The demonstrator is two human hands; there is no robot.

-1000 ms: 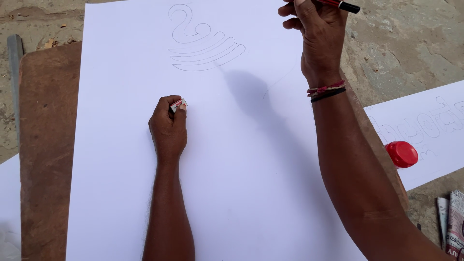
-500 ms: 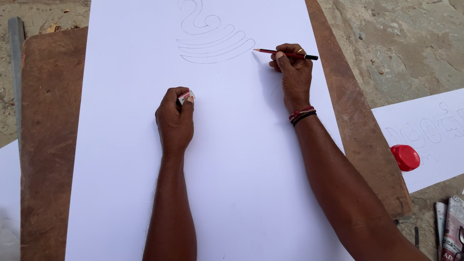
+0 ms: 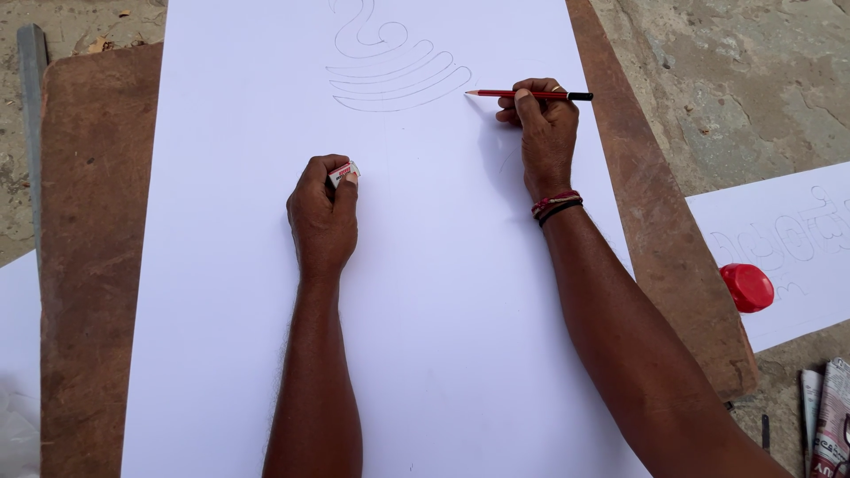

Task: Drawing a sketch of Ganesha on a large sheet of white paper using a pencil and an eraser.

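A worn, reddish-brown wooden board (image 3: 93, 265) with rounded corners carries the work, itself resting on rough grey concrete ground (image 3: 744, 80). A large white sheet of paper (image 3: 239, 292) lies flat on the board, covering most of it and leaving bare strips along both long sides. Curved pencil lines (image 3: 394, 75) mark the sheet's upper part. A grey metal bar (image 3: 34, 97) lies along the board's left edge. On the ground to the right lies a second white sheet with pencilled outlines (image 3: 788, 257), a round red cap (image 3: 747, 288) resting at its edge, and folded printed newspapers (image 3: 828, 420) nearby.
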